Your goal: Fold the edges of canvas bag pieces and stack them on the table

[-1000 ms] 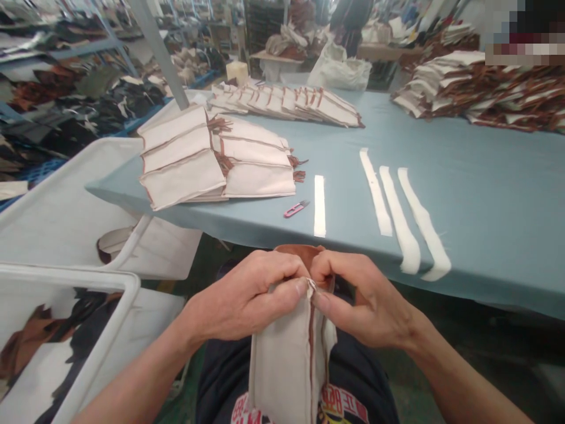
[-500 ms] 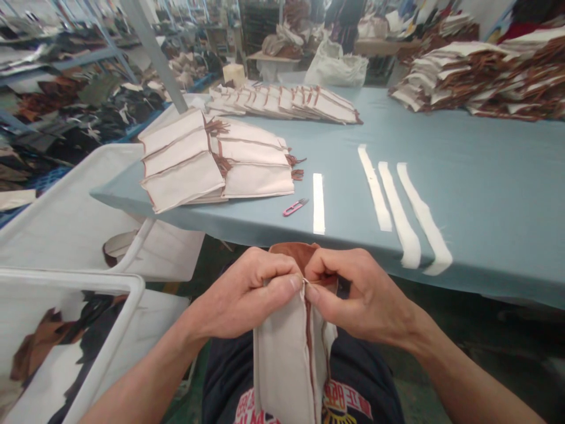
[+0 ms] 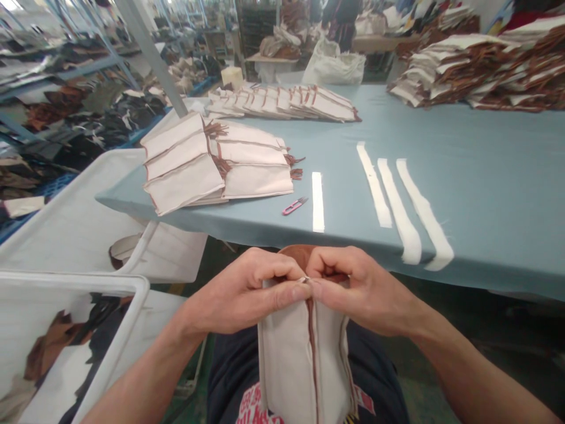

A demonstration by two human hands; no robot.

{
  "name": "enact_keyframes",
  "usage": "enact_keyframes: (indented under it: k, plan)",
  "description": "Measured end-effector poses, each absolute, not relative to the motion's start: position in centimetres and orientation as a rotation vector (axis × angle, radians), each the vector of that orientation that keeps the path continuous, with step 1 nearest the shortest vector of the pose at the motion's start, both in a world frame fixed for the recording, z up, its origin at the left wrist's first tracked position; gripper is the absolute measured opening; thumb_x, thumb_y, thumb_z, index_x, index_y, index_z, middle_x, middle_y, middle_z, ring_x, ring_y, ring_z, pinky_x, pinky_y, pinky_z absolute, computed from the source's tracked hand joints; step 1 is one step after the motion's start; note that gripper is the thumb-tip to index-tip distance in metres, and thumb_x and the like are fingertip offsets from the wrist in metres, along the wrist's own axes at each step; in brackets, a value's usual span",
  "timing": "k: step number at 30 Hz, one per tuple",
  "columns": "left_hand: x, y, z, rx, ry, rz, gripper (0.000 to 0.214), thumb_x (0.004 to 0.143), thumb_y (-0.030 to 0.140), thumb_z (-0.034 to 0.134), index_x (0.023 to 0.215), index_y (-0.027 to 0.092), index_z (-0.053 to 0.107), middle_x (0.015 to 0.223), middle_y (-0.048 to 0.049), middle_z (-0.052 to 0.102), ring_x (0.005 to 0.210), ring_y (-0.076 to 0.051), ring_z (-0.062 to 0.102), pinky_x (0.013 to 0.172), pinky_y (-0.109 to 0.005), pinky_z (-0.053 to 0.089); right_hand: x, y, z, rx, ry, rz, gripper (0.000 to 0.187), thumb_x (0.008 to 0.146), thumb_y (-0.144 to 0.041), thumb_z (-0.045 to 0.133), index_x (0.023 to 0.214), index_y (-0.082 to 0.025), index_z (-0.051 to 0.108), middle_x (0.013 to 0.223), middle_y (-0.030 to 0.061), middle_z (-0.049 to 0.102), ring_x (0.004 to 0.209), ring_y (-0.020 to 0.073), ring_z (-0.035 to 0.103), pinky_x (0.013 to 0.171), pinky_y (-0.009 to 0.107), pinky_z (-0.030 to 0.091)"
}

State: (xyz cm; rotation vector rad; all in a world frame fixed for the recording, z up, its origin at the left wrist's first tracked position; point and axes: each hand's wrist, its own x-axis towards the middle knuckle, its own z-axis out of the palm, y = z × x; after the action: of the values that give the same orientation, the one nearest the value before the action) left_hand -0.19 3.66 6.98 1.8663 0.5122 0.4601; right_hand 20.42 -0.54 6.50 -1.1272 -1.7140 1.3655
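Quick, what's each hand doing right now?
Left hand: closed, pinching the cream piece.
Right hand: closed, pinching the same piece, thumb beside the left one.

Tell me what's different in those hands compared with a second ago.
The cream piece has opened out: its panel right of the brown seam, narrow before, now spreads wider. The thumbs have drawn together at the seam's top. Nothing was let go: the left hand and right hand keep their grip there. The pink snips and white strips lie on the table as before.
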Motion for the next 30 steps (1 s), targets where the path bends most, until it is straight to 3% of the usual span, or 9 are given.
enact_keyframes:
  k: [7,12,17,24,30]
  plan:
    - [-0.2,3.6,7.4,1.902,0.426,0.464,0.025,0.102,0.021,0.050,0.088,0.012,0.068,0.082,-0.0019,0.064,0.074,-0.011,0.056,0.069,-0.020,0.044,20.7,-0.4,6.3,-0.917,-1.646,1.539,0.026,0.086,-0.028,0.059,0.067,-0.020,0.043,0.066,-0.0063,0.037,0.058,0.0083,0.032,0.051,0.021,0.027]
    - [-0.4,3.6,7.6,1.940,0.468,0.446,0.025,0.101,0.020,0.050,0.083,0.012,0.066,0.078,-0.0011,0.064,0.070,-0.010,0.056,0.066,-0.019,0.043,20.7,-0.7,7.0,-1.060,-1.891,1.257,0.020,0.088,-0.020,0.052,0.069,-0.019,0.048,0.065,-0.0061,0.043,0.058,0.0082,0.038,0.056,0.022,0.030]
    - [-0.6,3.7,8.3,2.012,0.519,0.449,0.019,0.096,0.014,0.055,0.082,0.011,0.067,0.072,0.0024,0.062,0.065,-0.007,0.053,0.062,-0.016,0.041,20.5,-0.7,7.5,-1.144,-2.048,0.912,0.013,0.080,-0.014,0.059,0.070,-0.018,0.051,0.067,-0.0059,0.053,0.061,0.0080,0.045,0.060,0.022,0.032]
    - [-0.9,4.1,9.3,2.315,0.655,0.404,0.015,0.083,0.002,0.060,0.077,0.012,0.069,0.065,0.0060,0.057,0.058,-0.005,0.047,0.056,-0.019,0.034,19.7,0.0,7.6,-1.259,-2.132,0.859,0.016,0.078,-0.018,0.057,0.064,-0.019,0.049,0.059,-0.0054,0.051,0.054,0.0082,0.040,0.055,0.025,0.025]
    - [-1.1,3.6,9.1,2.487,0.734,0.360,0.014,0.090,0.004,0.058,0.087,0.012,0.069,0.080,-0.0006,0.068,0.073,-0.012,0.062,0.066,-0.022,0.042,19.1,0.5,6.7,-1.354,-2.171,0.927,0.013,0.081,-0.017,0.053,0.068,-0.018,0.053,0.067,-0.0023,0.058,0.060,0.0100,0.045,0.058,0.027,0.024]
